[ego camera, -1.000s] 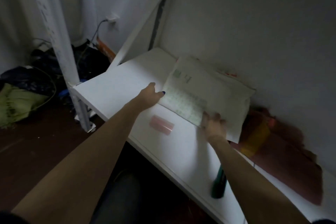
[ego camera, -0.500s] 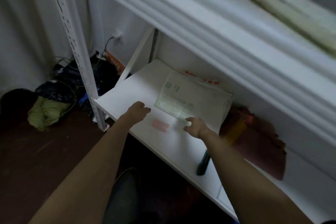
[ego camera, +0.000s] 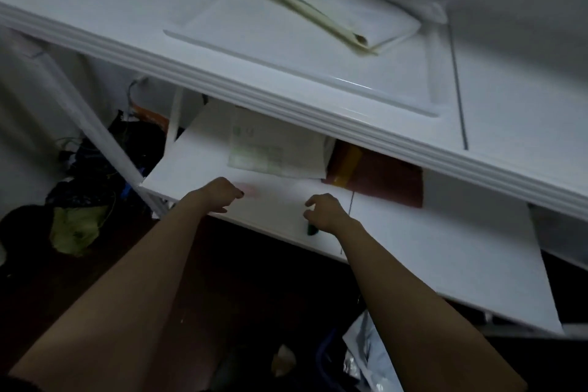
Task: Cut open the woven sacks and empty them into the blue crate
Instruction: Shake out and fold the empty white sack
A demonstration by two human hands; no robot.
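On the lower shelf (ego camera: 413, 248), partly tucked beneath the upper shelf (ego camera: 286, 99), a white sack (ego camera: 286, 143) lies flat with its green-printed label (ego camera: 254, 156) facing up. Its far end is hidden, so its long axis cannot be read surely, though the near edge runs roughly crosswise before the person. Both hands hover over the shelf's front strip, short of that edge. The left hand (ego camera: 219, 192) has its fingers loosely curled and holds nothing, its tips just beside a pink slip (ego camera: 251, 189). The right hand (ego camera: 324, 210) is likewise loosely curled and empty, just below the sack's near right corner. A dark green tool (ego camera: 311, 230), perhaps the cutter, peeks out under its heel at the shelf edge, not gripped. The sack lies ahead of and between the two hands, neither plainly nearer. A brown parcel (ego camera: 381, 181) sits close against the sack's right side. I judge the sack uncut, and the next move either a two-handed pull toward the person or a reach for the tool, to which the right hand is nearest. A bluish rim (ego camera: 323, 356) low by the floor may be the crate; it is too dark to tell.
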